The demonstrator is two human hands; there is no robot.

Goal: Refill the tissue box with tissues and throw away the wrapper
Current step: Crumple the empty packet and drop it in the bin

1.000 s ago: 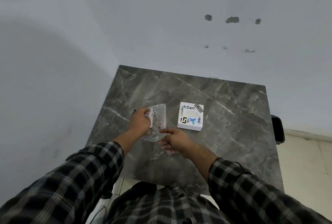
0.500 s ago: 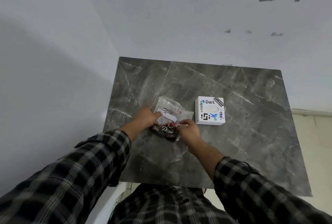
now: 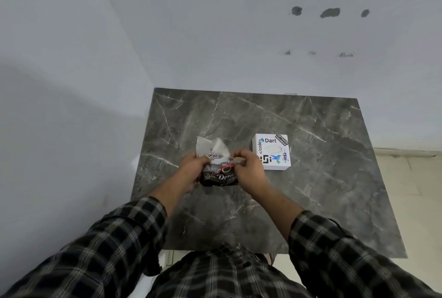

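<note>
Both hands hold a tissue pack (image 3: 216, 161) just above the grey marble table (image 3: 311, 197). Its wrapper is clear plastic with a white label at the far end and a dark printed part at the near end. My left hand (image 3: 191, 169) grips the pack's left side. My right hand (image 3: 247, 166) pinches its right edge near the label. The white tissue box (image 3: 272, 151), covered with stickers and showing an oval opening on top, stands on the table just right of my right hand.
The table stands in a corner with pale walls to the left and behind. Small dark holes (image 3: 330, 12) mark the back wall. Pale floor (image 3: 411, 178) shows to the right of the table.
The pack lay flat under my left hand a second ago. Both hands have since taken hold of it, turned it and lifted it; the dark printed part now faces me.
</note>
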